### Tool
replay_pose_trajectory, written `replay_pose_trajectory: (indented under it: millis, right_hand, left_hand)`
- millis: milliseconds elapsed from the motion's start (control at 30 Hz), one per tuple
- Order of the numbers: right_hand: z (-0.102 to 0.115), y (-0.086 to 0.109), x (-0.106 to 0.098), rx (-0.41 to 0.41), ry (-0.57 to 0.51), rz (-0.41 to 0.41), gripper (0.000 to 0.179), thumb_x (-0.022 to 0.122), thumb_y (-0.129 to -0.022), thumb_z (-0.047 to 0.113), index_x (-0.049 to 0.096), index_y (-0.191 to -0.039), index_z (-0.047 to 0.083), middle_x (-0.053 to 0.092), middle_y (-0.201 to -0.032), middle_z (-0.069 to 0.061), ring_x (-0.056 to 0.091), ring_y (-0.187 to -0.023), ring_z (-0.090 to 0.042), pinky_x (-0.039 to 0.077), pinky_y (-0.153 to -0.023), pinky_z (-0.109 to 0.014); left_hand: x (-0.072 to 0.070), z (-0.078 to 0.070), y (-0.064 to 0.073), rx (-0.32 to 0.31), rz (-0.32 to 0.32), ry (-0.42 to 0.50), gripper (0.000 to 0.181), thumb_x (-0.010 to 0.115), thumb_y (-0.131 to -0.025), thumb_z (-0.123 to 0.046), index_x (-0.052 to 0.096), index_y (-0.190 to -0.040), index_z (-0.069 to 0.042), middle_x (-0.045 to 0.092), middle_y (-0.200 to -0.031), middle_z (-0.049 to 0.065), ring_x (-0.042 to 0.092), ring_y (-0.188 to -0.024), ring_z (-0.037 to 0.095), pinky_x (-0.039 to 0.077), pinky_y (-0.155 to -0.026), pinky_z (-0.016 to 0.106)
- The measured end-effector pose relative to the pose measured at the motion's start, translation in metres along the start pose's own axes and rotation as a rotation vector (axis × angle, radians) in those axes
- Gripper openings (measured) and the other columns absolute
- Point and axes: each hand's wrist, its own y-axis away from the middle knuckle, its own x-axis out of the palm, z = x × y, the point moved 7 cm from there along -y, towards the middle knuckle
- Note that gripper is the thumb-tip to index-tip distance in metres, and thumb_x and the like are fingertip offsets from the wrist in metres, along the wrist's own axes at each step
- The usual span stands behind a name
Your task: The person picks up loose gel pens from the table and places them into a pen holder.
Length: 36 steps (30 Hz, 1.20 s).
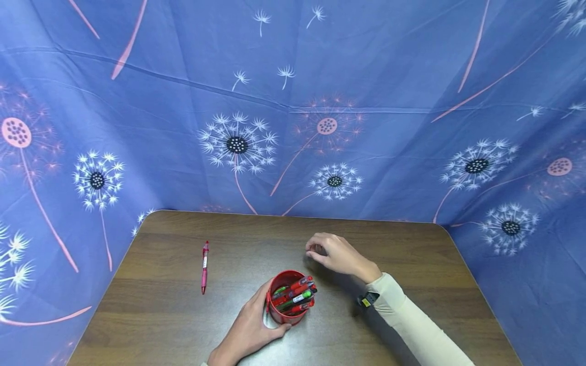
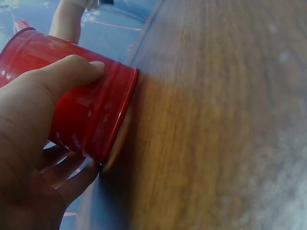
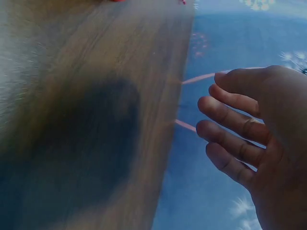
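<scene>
My left hand [image 1: 249, 325] grips a red cup [image 1: 293, 321] from its left side, the thumb pressed along its wall [image 2: 81, 110] in the left wrist view. Several pens [image 1: 295, 296], mostly red with some green, lean inside towards the right rim. In the left wrist view the base of the cup is close to the table; contact cannot be made out. My right hand [image 1: 340, 255] hovers above the table, behind and right of the cup. Its fingers [image 3: 230, 143] are loosely curled and hold nothing.
A single red pen [image 1: 204, 269] lies on the wooden table [image 1: 155, 305], left of the cup. A blue cloth [image 1: 389, 152] with a dandelion print hangs behind the table and along both sides. A black device with a yellow label [image 1: 369, 300] sits at my right wrist.
</scene>
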Motion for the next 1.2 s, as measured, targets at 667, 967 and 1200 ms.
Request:
replay_pose_trajectory:
  millis: [667,967,1200]
  right_hand:
    - [0.023,-0.097,0.063,-0.250,0.019,0.236,0.017,0.071,-0.104,0.019,0.076,-0.118,0.012,0.070,-0.108,0.003,0.063,-0.093,-0.007,0.056,-0.084,-0.028]
    - [0.042,-0.119,0.075,-0.300,0.004,0.314,0.036,0.072,-0.105,0.022,0.069,-0.137,0.007,0.067,-0.104,0.003,0.060,-0.094,-0.010,0.052,-0.085,-0.028]
    - [0.065,-0.133,0.083,-0.376,0.106,0.369,0.052,0.071,-0.106,0.025,0.057,-0.152,0.006,0.070,-0.126,-0.003,0.063,-0.116,-0.016,0.051,-0.107,-0.036]
  left_hand:
    - [0.000,0.000,-0.001,-0.001,0.013,-0.018,0.106,0.098,-0.074,-0.037,0.041,-0.162,-0.018,0.058,-0.152,0.001,0.059,-0.137,0.020,0.054,-0.110,0.049]
    - [0.003,0.005,-0.002,-0.066,0.071,0.004,0.106,0.096,-0.077,-0.041,0.039,-0.162,-0.018,0.057,-0.154,0.002,0.059,-0.137,0.023,0.053,-0.109,0.054]
    - [0.004,0.006,-0.003,-0.083,0.092,0.009,0.107,0.096,-0.077,-0.042,0.038,-0.163,-0.017,0.057,-0.154,0.004,0.059,-0.137,0.024,0.053,-0.109,0.056]
